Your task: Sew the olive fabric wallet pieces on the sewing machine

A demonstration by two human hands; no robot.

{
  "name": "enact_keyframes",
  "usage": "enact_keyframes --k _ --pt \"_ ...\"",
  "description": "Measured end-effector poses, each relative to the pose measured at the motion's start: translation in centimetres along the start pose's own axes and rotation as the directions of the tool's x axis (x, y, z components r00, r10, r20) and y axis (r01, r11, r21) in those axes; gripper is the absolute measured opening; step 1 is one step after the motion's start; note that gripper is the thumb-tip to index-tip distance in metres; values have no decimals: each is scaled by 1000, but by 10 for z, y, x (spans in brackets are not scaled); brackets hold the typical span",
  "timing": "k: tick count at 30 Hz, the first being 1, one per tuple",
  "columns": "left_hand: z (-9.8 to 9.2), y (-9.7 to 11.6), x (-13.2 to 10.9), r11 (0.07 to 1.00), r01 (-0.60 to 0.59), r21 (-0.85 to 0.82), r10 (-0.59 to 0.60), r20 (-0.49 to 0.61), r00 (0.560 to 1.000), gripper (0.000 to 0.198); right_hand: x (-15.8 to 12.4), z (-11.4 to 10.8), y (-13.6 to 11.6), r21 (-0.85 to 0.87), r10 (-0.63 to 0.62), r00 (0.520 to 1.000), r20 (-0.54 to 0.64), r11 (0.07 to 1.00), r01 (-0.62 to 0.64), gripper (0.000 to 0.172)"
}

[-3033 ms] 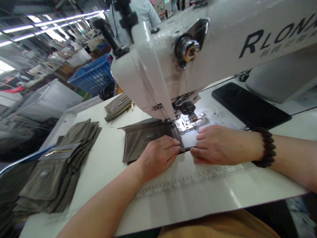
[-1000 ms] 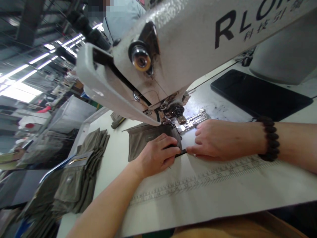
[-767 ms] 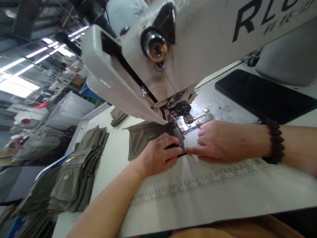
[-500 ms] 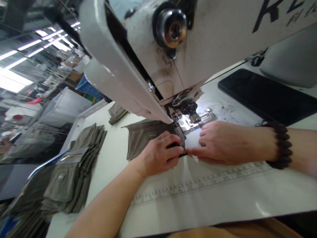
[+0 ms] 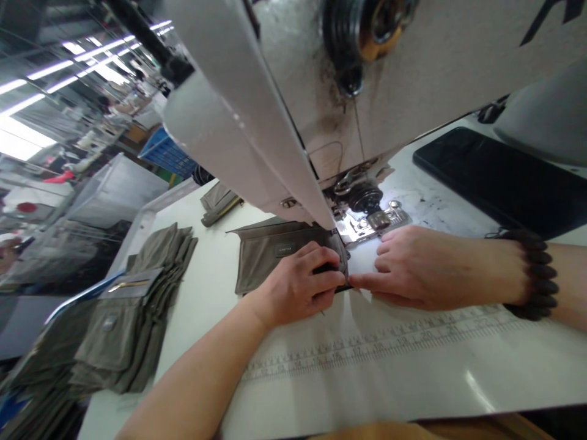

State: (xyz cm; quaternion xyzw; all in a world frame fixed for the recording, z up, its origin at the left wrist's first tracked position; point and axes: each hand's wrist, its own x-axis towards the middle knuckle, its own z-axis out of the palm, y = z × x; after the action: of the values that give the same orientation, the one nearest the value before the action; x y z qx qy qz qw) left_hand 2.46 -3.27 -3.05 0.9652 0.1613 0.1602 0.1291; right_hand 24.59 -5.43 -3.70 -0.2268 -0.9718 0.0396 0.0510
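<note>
A grey-green fabric piece [image 5: 263, 256] with a small label lies flat on the white table [image 5: 367, 373], its right edge under the head of the white sewing machine [image 5: 293, 122]. My left hand [image 5: 298, 287] presses on that right edge, fingers curled and pinching it. My right hand [image 5: 417, 266] lies just to the right of it, fingertips together at the same edge, close in front of the presser foot [image 5: 373, 217]. A dark bead bracelet [image 5: 534, 275] circles my right wrist.
A stack of similar fabric pieces [image 5: 132, 318] lies at the table's left. Another folded piece [image 5: 219, 201] sits behind the machine head. A black phone [image 5: 495, 180] lies at the right. A printed ruler [image 5: 380, 345] runs along the table front. Blue crate [image 5: 167, 156] beyond.
My head has moved closer and lower, so the machine head fills more of the view. Both hands stay pinched at the fabric's right edge, barely shifted.
</note>
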Motion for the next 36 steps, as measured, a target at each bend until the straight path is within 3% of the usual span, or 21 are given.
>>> enact_keyframes --k 18,36 --pt "1 -3 -1 998 1 -61 -2 -10 1000 10 1 -5 2 45 8 998 61 999 -11 19" --pt "2 -3 -1 998 -32 -57 30 -45 999 13 -3 -3 3 16 -45 998 35 999 45 22"
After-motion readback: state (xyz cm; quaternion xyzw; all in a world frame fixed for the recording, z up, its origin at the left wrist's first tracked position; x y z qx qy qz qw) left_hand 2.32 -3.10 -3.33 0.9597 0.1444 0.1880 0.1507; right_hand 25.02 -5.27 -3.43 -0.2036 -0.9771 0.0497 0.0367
